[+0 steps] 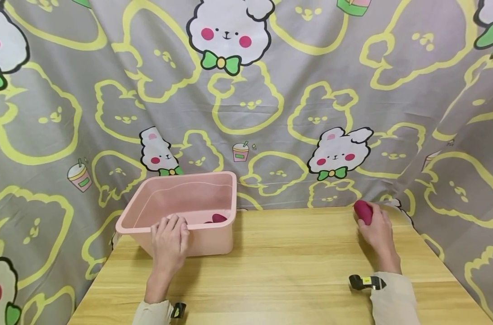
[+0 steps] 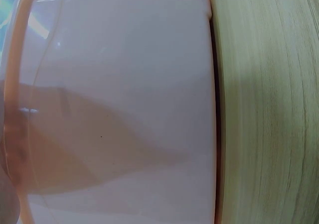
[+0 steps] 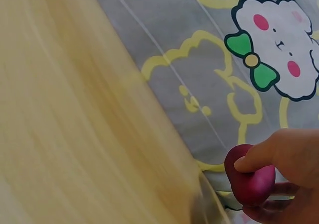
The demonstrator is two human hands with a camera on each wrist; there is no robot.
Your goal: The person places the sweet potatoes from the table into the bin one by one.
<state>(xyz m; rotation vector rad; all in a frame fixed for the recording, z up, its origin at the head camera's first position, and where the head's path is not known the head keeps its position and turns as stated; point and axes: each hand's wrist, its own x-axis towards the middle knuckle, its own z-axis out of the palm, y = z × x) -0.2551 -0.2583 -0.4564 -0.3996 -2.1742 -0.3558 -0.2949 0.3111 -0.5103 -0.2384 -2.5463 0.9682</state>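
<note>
A pink plastic tub stands at the left of the table, its open top facing up. My left hand grips the tub's near rim with curled fingers. In the left wrist view the tub's wall fills most of the frame. Inside, in the near right corner, dark red pieces show partly above the rim. At the table's far right, my right hand holds a smooth, dark magenta, fruit-like piece. The right wrist view shows the thumb pressed on this rounded piece, with fingers behind it.
The light wooden table stretches between the two hands. Behind it and at both sides hangs a grey curtain with cartoon bears and yellow outlines. It meets the table's back edge, close to the right hand.
</note>
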